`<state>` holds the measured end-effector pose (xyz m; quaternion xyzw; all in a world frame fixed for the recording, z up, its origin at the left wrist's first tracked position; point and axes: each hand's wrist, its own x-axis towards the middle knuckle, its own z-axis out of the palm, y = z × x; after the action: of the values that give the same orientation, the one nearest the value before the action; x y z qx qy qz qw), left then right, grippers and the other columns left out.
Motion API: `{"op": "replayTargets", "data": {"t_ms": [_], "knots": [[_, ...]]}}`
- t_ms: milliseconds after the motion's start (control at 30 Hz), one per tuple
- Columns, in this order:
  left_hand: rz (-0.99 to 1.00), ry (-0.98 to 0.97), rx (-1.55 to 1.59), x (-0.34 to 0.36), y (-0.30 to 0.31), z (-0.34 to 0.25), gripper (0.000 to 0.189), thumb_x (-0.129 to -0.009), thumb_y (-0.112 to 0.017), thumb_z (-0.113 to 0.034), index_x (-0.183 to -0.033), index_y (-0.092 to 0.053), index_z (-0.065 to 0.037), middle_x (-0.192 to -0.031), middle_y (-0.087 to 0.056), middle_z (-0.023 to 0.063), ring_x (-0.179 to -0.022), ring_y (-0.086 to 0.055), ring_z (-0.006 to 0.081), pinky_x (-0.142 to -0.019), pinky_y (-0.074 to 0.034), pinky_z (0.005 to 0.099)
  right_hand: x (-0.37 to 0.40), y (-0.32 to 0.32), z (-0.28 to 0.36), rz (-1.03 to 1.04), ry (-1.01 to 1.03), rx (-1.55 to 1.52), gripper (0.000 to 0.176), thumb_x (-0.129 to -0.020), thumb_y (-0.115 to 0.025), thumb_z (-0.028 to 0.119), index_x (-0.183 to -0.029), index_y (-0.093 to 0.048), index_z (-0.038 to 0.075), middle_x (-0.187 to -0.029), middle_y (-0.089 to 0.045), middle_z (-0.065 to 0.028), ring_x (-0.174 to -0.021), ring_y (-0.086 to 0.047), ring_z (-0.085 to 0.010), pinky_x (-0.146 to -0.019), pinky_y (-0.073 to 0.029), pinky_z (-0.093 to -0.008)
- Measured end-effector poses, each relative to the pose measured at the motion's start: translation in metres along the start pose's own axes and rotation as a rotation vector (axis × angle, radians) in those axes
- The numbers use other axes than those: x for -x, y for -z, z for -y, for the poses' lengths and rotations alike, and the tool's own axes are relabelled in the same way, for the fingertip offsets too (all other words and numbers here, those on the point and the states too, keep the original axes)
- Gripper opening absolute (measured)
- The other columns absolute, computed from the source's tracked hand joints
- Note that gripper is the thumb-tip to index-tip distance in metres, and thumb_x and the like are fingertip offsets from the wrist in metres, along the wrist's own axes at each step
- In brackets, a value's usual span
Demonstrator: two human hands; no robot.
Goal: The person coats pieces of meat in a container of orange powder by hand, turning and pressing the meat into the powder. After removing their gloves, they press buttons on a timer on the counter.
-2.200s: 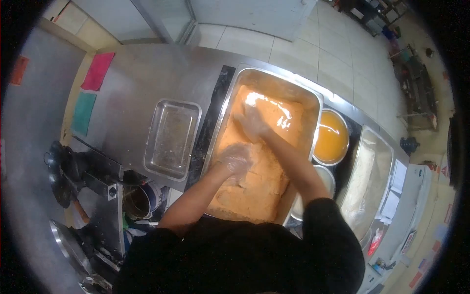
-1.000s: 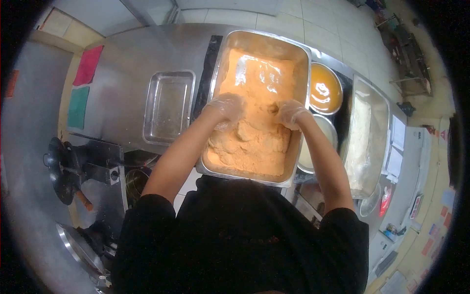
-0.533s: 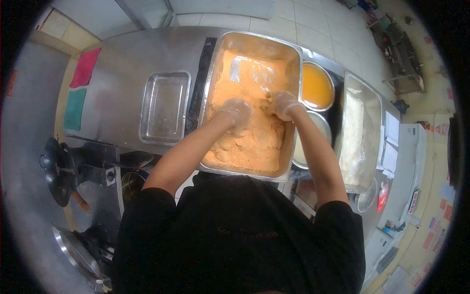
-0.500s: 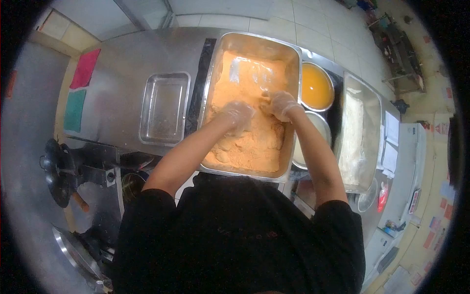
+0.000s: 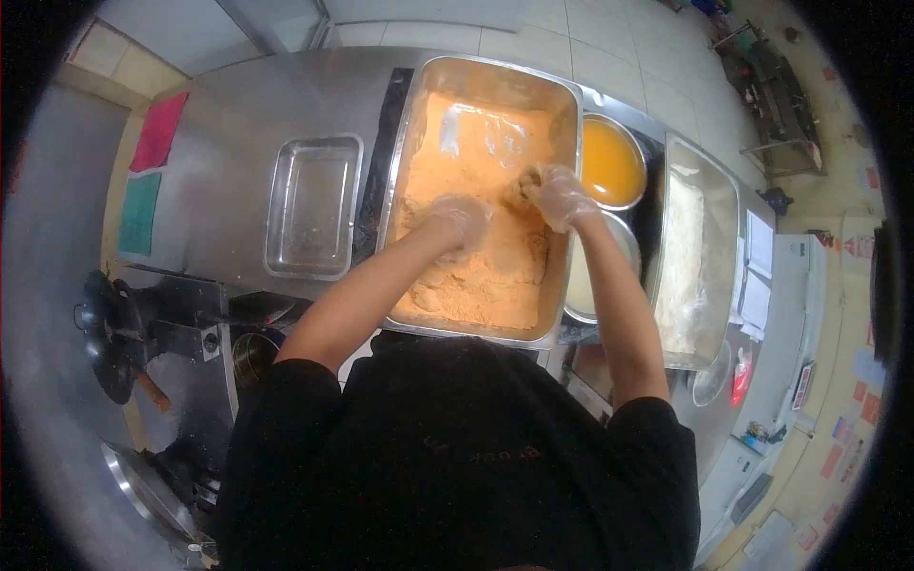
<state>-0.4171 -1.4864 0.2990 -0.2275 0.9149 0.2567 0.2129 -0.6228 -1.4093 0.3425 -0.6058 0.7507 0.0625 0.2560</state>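
A deep metal pan (image 5: 568, 105) holds a bed of orange-coloured powder (image 5: 457, 176). Over its right side, my right hand (image 5: 564, 198), in a clear plastic glove, is closed on a powder-coated piece of food (image 5: 521, 190) whose kind I cannot make out. My left hand (image 5: 464, 221), gloved the same way, is curled low over the powder in the middle of the pan. Its fingertips are hidden, and whatever it may hold does not show. Lumps of coated food (image 5: 457, 290) lie partly buried nearer my body.
Right of the pan stand a round container of orange-yellow liquid (image 5: 611, 164) and one of whitish liquid (image 5: 581, 285). Beyond them is a long metal pan of white powder (image 5: 681, 257). A shallow metal tray (image 5: 314, 205) lies left; a wok (image 5: 109, 333) is at far left.
My right hand has moved slightly right and up from the powder, with the coated piece showing more clearly in its fingers. My left hand stays at nearly the same place. The view has shifted a little.
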Motion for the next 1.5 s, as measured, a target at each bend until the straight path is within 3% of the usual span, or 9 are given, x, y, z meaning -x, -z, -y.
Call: {"op": "replayTargets", "data": {"t_ms": [100,300,500,733,833,1133,1300,1367,1500], "knots": [[-0.096,0.024,0.005,0.000,-0.012,0.008,0.025,-0.085,-0.070,-0.017,-0.099,-0.077,0.002,-0.104,-0.077,0.0235,-0.100,-0.075,0.0399,-0.087,-0.059,0.0487,0.000,-0.033,0.000,0.009,0.168,0.545,0.038,-0.090,-0.068,0.011,-0.128,-0.069,0.006,-0.126,-0.068,-0.0144,-0.124,-0.063,-0.0336,-0.102,-0.054,-0.0389],[-0.061,0.097,0.167,0.033,0.015,0.009,0.026,-0.079,-0.077,-0.018,-0.095,-0.077,0.003,-0.102,-0.075,0.0263,-0.097,-0.075,0.0408,-0.085,-0.059,0.0488,-0.020,-0.085,0.010,-0.482,-0.089,0.018,0.030,-0.101,-0.060,0.033,-0.095,-0.072,0.005,-0.099,-0.073,-0.0227,-0.097,-0.072,-0.0380,-0.090,-0.057,-0.0488],[0.074,0.156,0.103,0.080,0.046,-0.002,0.039,-0.090,-0.075,-0.017,-0.126,-0.073,-0.003,-0.116,-0.075,0.0234,-0.105,-0.075,0.0321,-0.090,-0.058,0.0418,-0.010,-0.057,0.015,-0.447,-0.114,-0.133,0.039,-0.102,-0.060,0.039,-0.100,-0.073,0.003,-0.097,-0.076,-0.0173,-0.090,-0.072,-0.0380,-0.089,-0.057,-0.0468],[-0.241,0.184,1.104,0.108,0.048,0.013,0.044,-0.091,-0.080,-0.023,-0.126,-0.072,0.003,-0.114,-0.076,0.0140,-0.104,-0.071,0.0207,-0.095,-0.056,0.0353,0.051,0.007,0.029,-0.275,0.080,-0.716,0.048,-0.097,-0.075,0.022,-0.142,-0.062,0.013,-0.093,-0.076,-0.0193,-0.086,-0.074,-0.0271,-0.082,-0.057,-0.0410],[-0.296,0.127,1.168,0.097,0.045,0.017,0.045,-0.094,-0.078,-0.022,-0.131,-0.070,0.001,-0.121,-0.074,0.0120,-0.110,-0.068,0.0188,-0.100,-0.053,0.0339,0.061,0.022,0.044,0.234,0.009,-0.966,0.068,-0.094,-0.079,0.020,-0.154,-0.049,0.013,-0.086,-0.075,-0.0133,-0.076,-0.072,-0.0193,-0.072,-0.058,-0.0366],[-0.358,0.167,1.495,0.058,0.014,0.021,0.054,-0.099,-0.074,-0.025,-0.147,-0.059,-0.004,-0.139,-0.066,0.0103,-0.125,-0.062,0.0185,-0.107,-0.049,0.0337,0.037,-0.007,0.050,-0.180,0.170,-0.551,0.033,-0.102,-0.073,0.033,-0.110,-0.074,0.002,-0.083,-0.075,-0.0131,-0.067,-0.067,-0.0148,-0.064,-0.054,-0.0331],[-0.269,-0.008,2.035,0.071,-0.004,0.008,0.064,-0.096,-0.077,-0.021,-0.153,-0.052,-0.007,-0.150,-0.058,0.0091,-0.131,-0.059,0.0197,-0.115,-0.045,0.0365,0.028,-0.015,0.032,-0.083,-0.157,-1.096,0.031,-0.101,-0.074,0.026,-0.118,-0.071,0.000,-0.097,-0.076,-0.0087,-0.075,-0.069,-0.0131,-0.062,-0.055,-0.0316],[-0.440,-0.186,1.428,0.077,-0.010,0.006,0.064,-0.093,-0.079,-0.012,-0.152,-0.053,-0.007,-0.153,-0.056,0.0087,-0.133,-0.058,0.0200,-0.117,-0.044,0.0357,0.021,-0.031,0.013,-0.028,-0.244,-1.294,0.030,-0.101,-0.074,0.025,-0.118,-0.071,0.000,-0.098,-0.076,-0.0082,-0.076,-0.070,-0.0132,-0.062,-0.056,-0.0309],[-0.307,-0.186,1.297,0.094,0.003,0.005,0.064,-0.090,-0.079,-0.004,-0.149,-0.055,-0.006,-0.153,-0.056,0.0092,-0.135,-0.056,0.0199,-0.114,-0.046,0.0336,0.058,0.006,0.044,0.108,-0.446,-1.774,0.026,-0.101,-0.074,0.023,-0.117,-0.070,0.004,-0.100,-0.075,-0.0061,-0.078,-0.072,-0.0137,-0.062,-0.059,-0.0281]]}}
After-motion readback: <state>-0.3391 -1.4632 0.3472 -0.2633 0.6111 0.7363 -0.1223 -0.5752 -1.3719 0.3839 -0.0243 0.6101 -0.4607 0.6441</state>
